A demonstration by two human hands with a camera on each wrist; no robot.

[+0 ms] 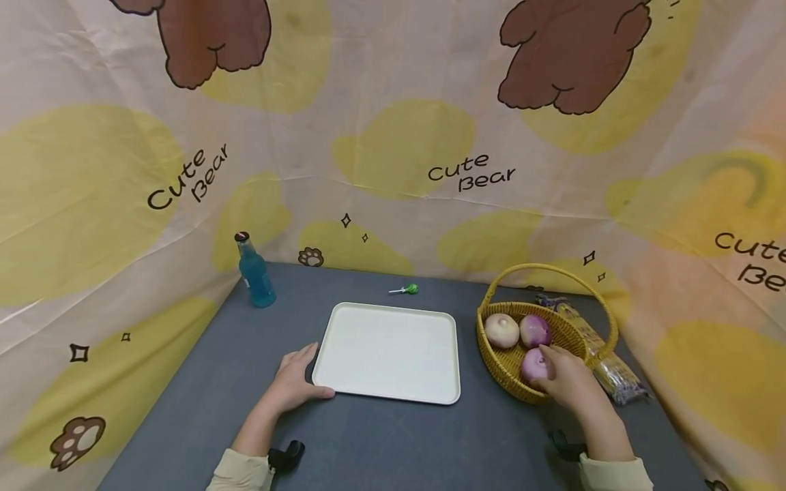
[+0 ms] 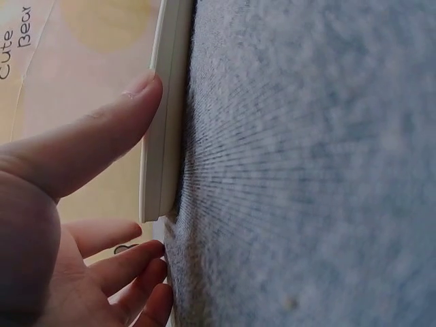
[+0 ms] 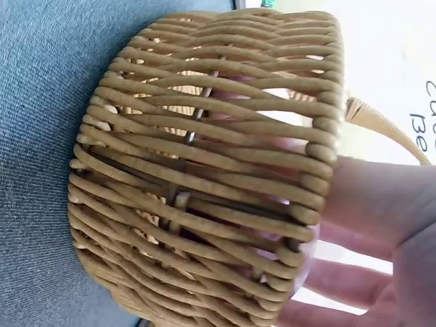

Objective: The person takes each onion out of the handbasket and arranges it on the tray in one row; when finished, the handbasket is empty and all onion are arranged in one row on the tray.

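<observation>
My left hand [image 1: 297, 380] is at the near left corner of a white rectangular tray [image 1: 393, 351]. In the left wrist view, the thumb [image 2: 112, 136] lies against the tray's side [image 2: 165, 129], and the other fingers are spread loosely beyond the corner. My right hand [image 1: 571, 378] reaches over the near rim of a yellow wicker basket [image 1: 505, 382]. Its thumb and fingers hold the nearest purple onion [image 1: 533, 366], which still sits inside. Another purple onion [image 1: 535, 330] and a whitish onion [image 1: 501, 331] lie behind it. The wicker wall [image 3: 204, 157] hides most of the grip in the right wrist view.
A bottle of blue liquid [image 1: 256, 276] stands at the back left. Behind the tray lies a green lollipop [image 1: 405, 290]. A long printed package [image 1: 617, 378] lies right of the basket, partly hidden by it. Patterned cloth [image 1: 393, 225] hangs around the grey table [image 1: 393, 443].
</observation>
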